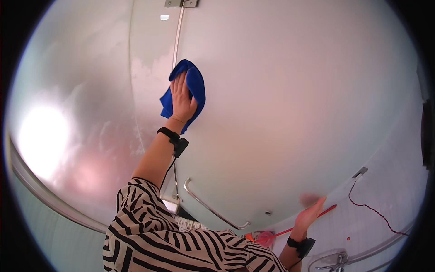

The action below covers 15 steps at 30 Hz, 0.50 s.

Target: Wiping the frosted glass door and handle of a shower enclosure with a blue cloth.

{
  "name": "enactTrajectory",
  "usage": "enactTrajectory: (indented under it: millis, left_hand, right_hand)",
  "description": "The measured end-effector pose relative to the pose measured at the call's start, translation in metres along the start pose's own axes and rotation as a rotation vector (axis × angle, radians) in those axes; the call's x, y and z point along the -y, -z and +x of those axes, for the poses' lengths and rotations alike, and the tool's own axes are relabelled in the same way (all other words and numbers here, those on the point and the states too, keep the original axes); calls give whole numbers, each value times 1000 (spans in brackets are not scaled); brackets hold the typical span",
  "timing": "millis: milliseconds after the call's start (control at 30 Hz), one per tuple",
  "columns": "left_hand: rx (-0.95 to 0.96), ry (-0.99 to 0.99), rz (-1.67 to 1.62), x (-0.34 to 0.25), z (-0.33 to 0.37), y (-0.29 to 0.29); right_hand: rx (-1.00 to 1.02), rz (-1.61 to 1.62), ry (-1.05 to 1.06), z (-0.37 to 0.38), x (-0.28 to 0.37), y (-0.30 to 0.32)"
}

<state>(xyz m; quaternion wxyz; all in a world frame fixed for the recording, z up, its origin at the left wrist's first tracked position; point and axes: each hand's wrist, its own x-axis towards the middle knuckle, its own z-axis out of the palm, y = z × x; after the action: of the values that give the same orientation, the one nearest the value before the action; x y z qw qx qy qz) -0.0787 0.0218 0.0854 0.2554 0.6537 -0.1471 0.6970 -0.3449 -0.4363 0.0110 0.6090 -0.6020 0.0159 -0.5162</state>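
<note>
My left hand (182, 100) presses a blue cloth (195, 86) flat against a frosted glass panel (281, 90), close to the panel's metal-edged vertical seam. The fingers lie stretched over the cloth, and the thumb rests against its folded right side. Lower down on the right, my right hand (309, 215) is raised with its fingers extended and nothing in it. Its fingertips are at the glass, where a blurred reflection of the hand shows; whether they touch it I cannot tell.
A curved metal handle (213, 209) juts from the glass below. A metal hinge (181, 3) sits at the top. At the lower right are a red stick (327, 211), a twisted red-and-black cord (374, 211) and a chrome tap (337, 262). Bright glare covers the left panel.
</note>
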Motion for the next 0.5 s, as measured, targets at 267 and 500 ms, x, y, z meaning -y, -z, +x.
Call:
enactTrajectory:
  millis: [267, 500]
  left_hand:
    - [-10, 164, -69, -77, -9, -9]
    - [214, -280, -286, -170, -6, 16]
  right_hand:
    - [187, 362, -165, -1, -35, 28]
    - [48, 201, -62, 2, -44, 23]
